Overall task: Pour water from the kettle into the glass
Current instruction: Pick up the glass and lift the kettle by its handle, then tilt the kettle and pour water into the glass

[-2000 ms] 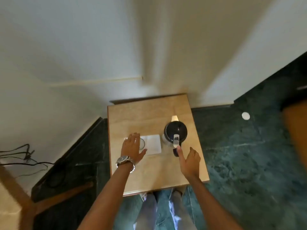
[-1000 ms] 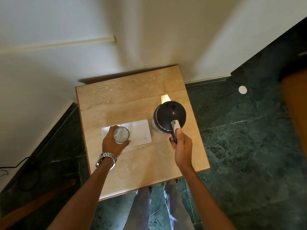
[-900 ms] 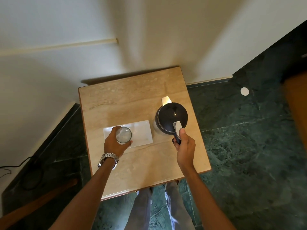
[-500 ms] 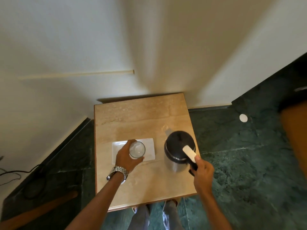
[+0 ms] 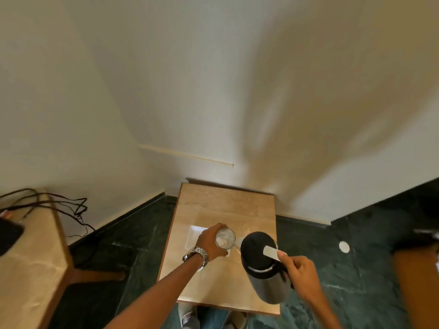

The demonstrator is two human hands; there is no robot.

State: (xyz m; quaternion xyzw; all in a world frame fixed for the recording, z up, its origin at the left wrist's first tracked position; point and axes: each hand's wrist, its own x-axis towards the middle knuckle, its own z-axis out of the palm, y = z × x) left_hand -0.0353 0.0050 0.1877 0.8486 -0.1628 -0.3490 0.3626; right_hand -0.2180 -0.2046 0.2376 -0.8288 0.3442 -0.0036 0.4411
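Note:
My left hand (image 5: 210,243), with a metal watch at the wrist, grips a clear glass (image 5: 225,238) that stands over a white tray (image 5: 193,236) on the small wooden table (image 5: 225,205). The steel kettle (image 5: 264,269) with a black lid hangs in the air, tilted to the left, its spout right beside the glass rim. My right hand (image 5: 300,273) is closed on the kettle's handle, thumb on the white lid lever. Whether water flows I cannot tell.
The table stands in a corner of white walls on a dark green stone floor. A second tabletop (image 5: 28,257) with black cables (image 5: 54,205) is at the left. A white disc (image 5: 344,246) lies on the floor to the right. My legs show below the table's near edge.
My right hand has lifted the kettle off the table and tipped it left toward the glass. The left hand stays on the glass. The camera has tilted up and swung.

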